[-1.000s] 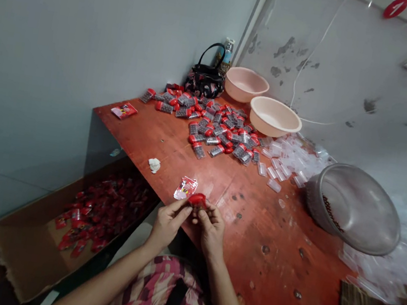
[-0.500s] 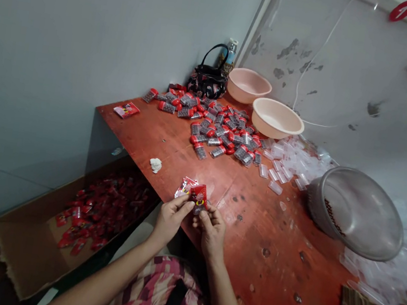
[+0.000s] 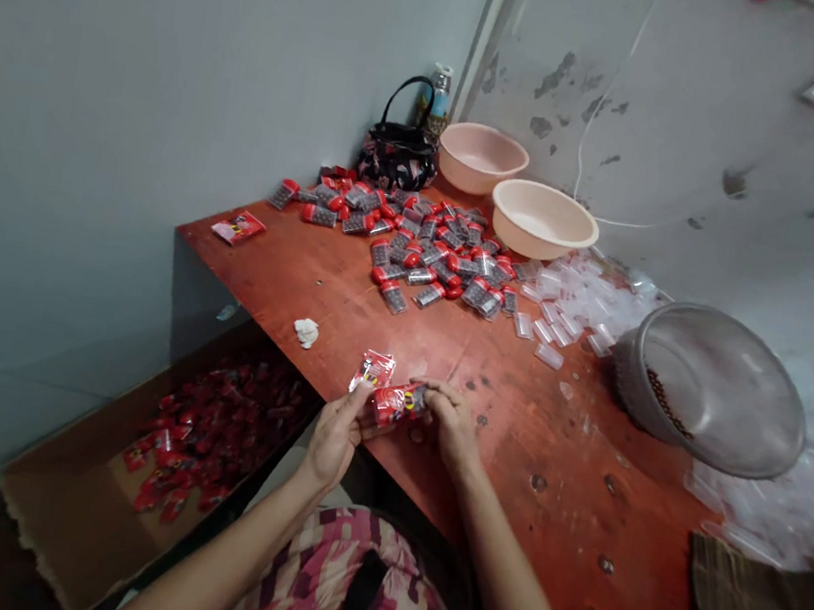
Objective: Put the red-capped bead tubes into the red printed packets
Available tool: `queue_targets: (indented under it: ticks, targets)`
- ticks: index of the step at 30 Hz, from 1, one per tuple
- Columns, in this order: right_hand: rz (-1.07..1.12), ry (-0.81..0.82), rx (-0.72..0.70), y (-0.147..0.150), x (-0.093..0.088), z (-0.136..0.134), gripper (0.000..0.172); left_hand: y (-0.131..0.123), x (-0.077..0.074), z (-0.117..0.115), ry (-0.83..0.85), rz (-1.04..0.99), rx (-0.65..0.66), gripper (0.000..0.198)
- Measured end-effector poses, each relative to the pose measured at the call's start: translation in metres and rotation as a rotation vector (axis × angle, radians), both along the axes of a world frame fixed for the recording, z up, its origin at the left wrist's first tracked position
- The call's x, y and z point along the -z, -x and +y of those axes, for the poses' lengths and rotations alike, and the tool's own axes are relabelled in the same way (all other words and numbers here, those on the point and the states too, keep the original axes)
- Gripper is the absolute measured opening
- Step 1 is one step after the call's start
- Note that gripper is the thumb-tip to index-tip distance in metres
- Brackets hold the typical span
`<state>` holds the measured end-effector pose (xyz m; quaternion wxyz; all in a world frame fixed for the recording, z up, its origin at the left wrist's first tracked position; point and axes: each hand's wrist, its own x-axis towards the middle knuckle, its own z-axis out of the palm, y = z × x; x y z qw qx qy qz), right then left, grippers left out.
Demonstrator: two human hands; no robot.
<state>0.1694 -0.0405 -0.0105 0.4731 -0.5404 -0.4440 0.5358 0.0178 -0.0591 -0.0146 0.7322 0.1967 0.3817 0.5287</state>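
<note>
Between my hands, over the near edge of the table, lies a small red printed packet [image 3: 393,402], tilted sideways with a dark end toward the right. My left hand [image 3: 337,435] grips its left side, thumb on top and fingers below. At the dark end, my right hand [image 3: 451,422] pinches it with thumb and fingers. Just behind the left thumb, more red and white packets [image 3: 374,369] rest flat on the table. Farther back is a heap of small clear bottles with red caps and dark contents [image 3: 426,247].
The red table [image 3: 497,530] carries a grey basin [image 3: 728,391] with brown beads, loose clear tubes [image 3: 581,299], two pale basins [image 3: 544,221], a handbag [image 3: 398,154], a crumpled white tissue [image 3: 306,332] and a red packet [image 3: 238,228]. A cardboard box [image 3: 54,523] of red packets stands lower left.
The packet has turned from upright to sideways. My right hand has moved right and up to its dark end, while my left still holds the other side. The view has shifted slightly.
</note>
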Motion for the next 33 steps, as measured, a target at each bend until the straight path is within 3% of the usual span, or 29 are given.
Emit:
queue_targets:
  ticks: [5,9,25,33]
  targets:
    - [-0.223,-0.139,-0.291,-0.016,-0.031,0.039,0.023,-0.006,0.003,-0.004,0.046,-0.005,0.148,0.027]
    - [-0.256,-0.165,-0.351,-0.013,-0.037,0.053,0.018,-0.010,0.006,-0.005,0.083,-0.042,0.162,0.021]
    - [0.206,0.041,-0.152,-0.011,0.009,0.038,0.026,-0.013,0.012,-0.002,0.085,-0.083,0.073,0.016]
    - [0.316,0.046,-0.124,-0.003,0.016,0.030,0.024,-0.014,0.011,-0.003,0.078,-0.050,0.062,0.020]
